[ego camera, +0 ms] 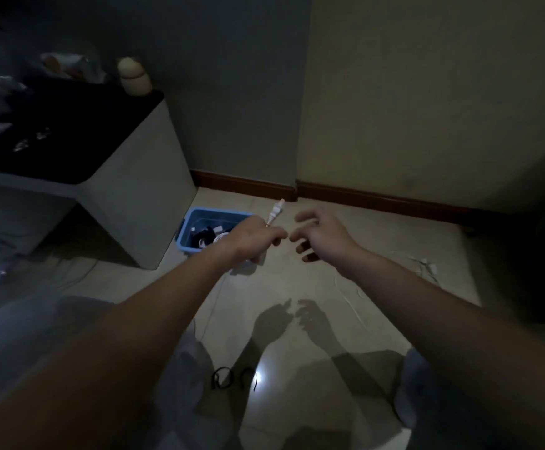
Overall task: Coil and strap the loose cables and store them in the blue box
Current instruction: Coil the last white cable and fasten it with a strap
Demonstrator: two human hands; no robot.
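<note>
My left hand point(254, 239) is raised over the floor and grips a white cable; its white plug point(275, 212) sticks up past my knuckles. Part of that cable shows below the hand as a pale bundle point(244, 267). My right hand point(321, 234) hovers just to the right with fingers loosely spread, holding nothing. The blue box point(189, 224) stands on the floor behind my left hand, with dark and white coiled cables inside. A loose white cable point(423, 266) lies on the tiles to the right. Black straps point(224, 378) lie on the floor near my knees.
A white cabinet point(134, 190) with a dark top stands left of the blue box, cluttered with a bottle and other items. Thin cables trail on the floor at the left. Walls with brown skirting close the corner behind. The room is dim.
</note>
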